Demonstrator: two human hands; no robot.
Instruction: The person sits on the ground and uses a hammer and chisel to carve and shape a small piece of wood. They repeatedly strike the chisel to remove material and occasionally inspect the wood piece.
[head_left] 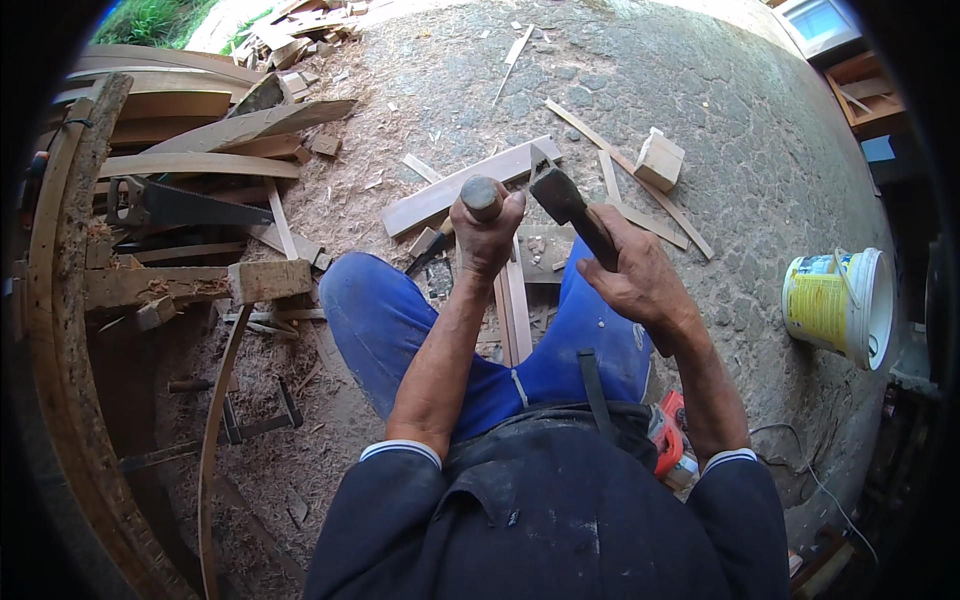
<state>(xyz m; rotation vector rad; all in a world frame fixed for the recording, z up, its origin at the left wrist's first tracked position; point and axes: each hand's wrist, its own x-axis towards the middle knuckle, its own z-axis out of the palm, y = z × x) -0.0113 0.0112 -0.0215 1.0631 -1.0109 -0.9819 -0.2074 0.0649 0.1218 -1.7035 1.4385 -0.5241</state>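
Observation:
My left hand [487, 235] is closed round the upright handle of a chisel [482, 198]. Its round butt end faces up, and the blade is hidden below my fist. In my right hand [640, 265] is a hammer [560, 192], gripped by its handle, with the dark metal head just right of the chisel's butt and apart from it. A pale wooden board [470, 185] lies on the ground beyond my hands. Between my knees are wooden strips [514, 305], partly hidden by my left forearm. Another tool with a wooden handle [437, 240] lies by my left knee.
Curved timbers [200, 165] and a handsaw [200, 205] are piled at the left, near a metal clamp [260, 425]. At right lies a white bucket [870, 310]. A wood block [660, 160] and thin strips lie ahead. A red power tool [668, 435] sits by my right hip.

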